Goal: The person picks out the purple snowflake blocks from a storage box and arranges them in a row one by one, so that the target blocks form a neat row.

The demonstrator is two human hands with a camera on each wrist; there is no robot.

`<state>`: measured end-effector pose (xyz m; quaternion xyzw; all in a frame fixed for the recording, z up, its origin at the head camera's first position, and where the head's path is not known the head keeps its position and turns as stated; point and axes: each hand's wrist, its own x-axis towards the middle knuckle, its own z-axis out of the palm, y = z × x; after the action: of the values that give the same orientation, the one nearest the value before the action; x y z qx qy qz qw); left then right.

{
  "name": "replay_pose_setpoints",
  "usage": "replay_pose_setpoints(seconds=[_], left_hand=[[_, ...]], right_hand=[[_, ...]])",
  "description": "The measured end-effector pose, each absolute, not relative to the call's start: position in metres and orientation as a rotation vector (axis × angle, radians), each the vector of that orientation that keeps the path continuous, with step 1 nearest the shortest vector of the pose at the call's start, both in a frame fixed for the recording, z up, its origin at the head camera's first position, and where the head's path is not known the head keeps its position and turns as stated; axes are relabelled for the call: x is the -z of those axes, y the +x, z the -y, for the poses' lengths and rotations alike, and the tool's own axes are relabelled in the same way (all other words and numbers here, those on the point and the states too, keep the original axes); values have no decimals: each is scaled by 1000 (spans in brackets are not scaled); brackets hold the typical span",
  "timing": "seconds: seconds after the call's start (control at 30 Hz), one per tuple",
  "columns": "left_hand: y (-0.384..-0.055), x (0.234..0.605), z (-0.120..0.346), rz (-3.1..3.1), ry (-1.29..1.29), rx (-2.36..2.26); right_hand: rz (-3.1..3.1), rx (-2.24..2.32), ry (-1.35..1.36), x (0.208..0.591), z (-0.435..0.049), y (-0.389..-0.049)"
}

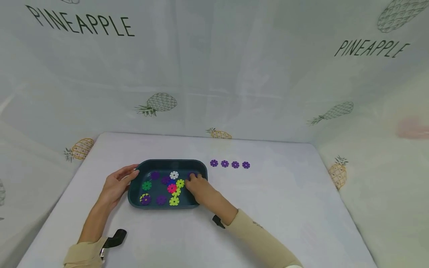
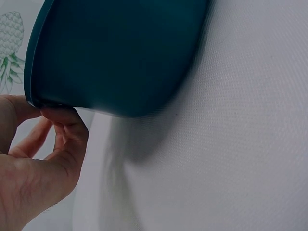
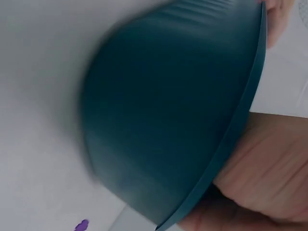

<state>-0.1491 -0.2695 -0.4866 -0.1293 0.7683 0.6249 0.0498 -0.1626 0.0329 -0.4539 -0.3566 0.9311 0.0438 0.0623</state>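
Observation:
A dark teal tray (image 1: 167, 207) stands on the white table, with several flower-shaped notched discs lying in it. My left hand (image 1: 115, 185) pinches its left rim between thumb and fingers, which also shows in the left wrist view (image 2: 48, 159). My right hand (image 1: 201, 188) reaches over the right side into the tray, fingertips right at a purple disc (image 1: 191, 174) in the back right corner. That disc is mostly covered by the fingers, and I cannot tell whether they grip it. In the right wrist view the tray wall (image 3: 163, 110) hides the fingertips of the right hand (image 3: 269, 173).
Several purple discs (image 1: 225, 163) lie in a row on the table, right of the tray's back corner. Within the tray are a white disc (image 1: 174, 175), a green disc (image 1: 146, 185), a pink disc (image 1: 172, 188) and yellow ones (image 1: 174, 201). A pineapple-print curtain (image 1: 214, 74) hangs behind.

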Motion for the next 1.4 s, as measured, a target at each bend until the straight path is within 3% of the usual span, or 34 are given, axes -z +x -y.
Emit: replay_pose_setpoints(seconds=[0.27, 0.6, 0.97, 1.4], left_hand=[[-150, 485, 265, -2364, -383, -1861], [-149, 485, 265, -2359, -408, -1855], [-151, 489, 267, -2343, -432, -1846], [-151, 487, 268, -2375, -396, -1843]], right_hand=[[-2852, -213, -1073, 457, -32, -157], [-2877, -74, -1276, 454, -48, -159], [-2726, 242, -1288, 452, -58, -173], [-2510, 920, -1380, 455, -84, -185]])
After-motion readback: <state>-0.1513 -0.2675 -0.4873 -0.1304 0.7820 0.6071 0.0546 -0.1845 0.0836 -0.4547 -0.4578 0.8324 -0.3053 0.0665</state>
